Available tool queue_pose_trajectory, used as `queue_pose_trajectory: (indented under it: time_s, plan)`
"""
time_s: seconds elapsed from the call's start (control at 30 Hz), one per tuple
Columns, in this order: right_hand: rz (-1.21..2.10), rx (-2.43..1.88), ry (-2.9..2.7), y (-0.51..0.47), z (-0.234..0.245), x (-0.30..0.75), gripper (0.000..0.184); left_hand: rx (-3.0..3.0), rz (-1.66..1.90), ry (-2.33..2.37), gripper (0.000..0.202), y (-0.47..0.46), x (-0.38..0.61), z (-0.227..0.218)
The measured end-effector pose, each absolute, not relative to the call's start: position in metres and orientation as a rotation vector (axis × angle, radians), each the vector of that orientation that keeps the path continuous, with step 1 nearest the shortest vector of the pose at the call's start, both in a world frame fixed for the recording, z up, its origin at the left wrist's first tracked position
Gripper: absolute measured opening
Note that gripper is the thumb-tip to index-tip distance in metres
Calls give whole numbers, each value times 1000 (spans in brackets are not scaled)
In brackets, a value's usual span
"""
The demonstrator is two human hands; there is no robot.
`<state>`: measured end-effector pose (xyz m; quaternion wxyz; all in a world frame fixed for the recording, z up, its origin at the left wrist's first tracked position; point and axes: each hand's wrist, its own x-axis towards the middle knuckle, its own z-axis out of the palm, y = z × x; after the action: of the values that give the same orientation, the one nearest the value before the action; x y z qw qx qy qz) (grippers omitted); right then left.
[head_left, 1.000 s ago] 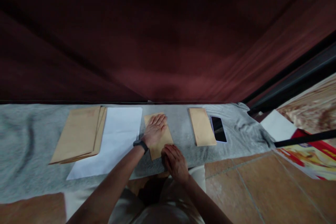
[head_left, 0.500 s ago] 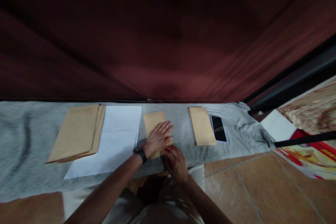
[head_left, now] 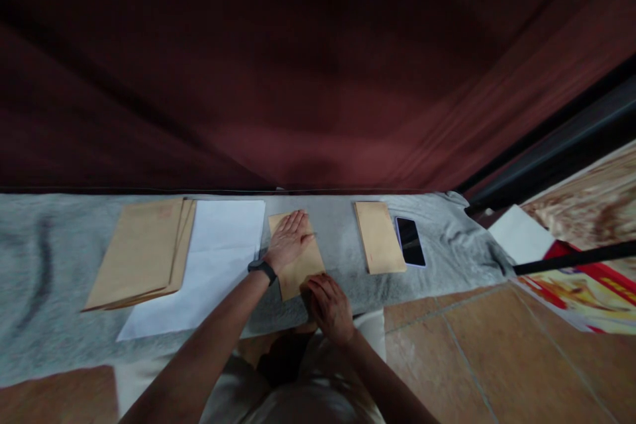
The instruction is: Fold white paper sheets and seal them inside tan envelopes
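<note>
A brown paper envelope (head_left: 298, 271) lies slightly slanted on the grey cloth in front of me. My left hand (head_left: 288, 238), with a dark band on its wrist, rests flat on the envelope's upper half, fingers stretched out. At the lower right corner my right hand (head_left: 330, 308) has its fingers curled over the envelope's edge; the thumb is mostly hidden. Left of it lie white paper sheets (head_left: 223, 225) with a crease across them. Larger brown envelopes (head_left: 139, 245) are stacked partly over those sheets. To the right sits a stack of small brown envelopes (head_left: 381, 238).
A phone (head_left: 411, 242) with a dark screen lies beside the small stack. The grey cloth (head_left: 40, 331) covers a long narrow surface against a dark red hanging fabric (head_left: 318, 146). At the right are a black bar (head_left: 576, 258), a colourful printed package (head_left: 586, 298) and floor tiles (head_left: 447, 358).
My left hand has slid up and left along the envelope, uncovering its lower middle. My right hand stays at the lower corner, shifted slightly left. The whole view has drifted a little.
</note>
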<state>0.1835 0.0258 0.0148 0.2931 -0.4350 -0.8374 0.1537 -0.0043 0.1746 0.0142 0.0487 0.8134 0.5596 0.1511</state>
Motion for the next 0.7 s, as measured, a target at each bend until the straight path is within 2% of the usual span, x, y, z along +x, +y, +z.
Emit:
queue_pose_trajectory:
  time_s: [0.37,0.7]
  plan:
    - [647,-1272,-1795,28,7,190,45,2562,400,1770,61,162,-10,11]
    - [613,-1298,-1785,30,1,189,50,2664,496,1539,54,102,0,12]
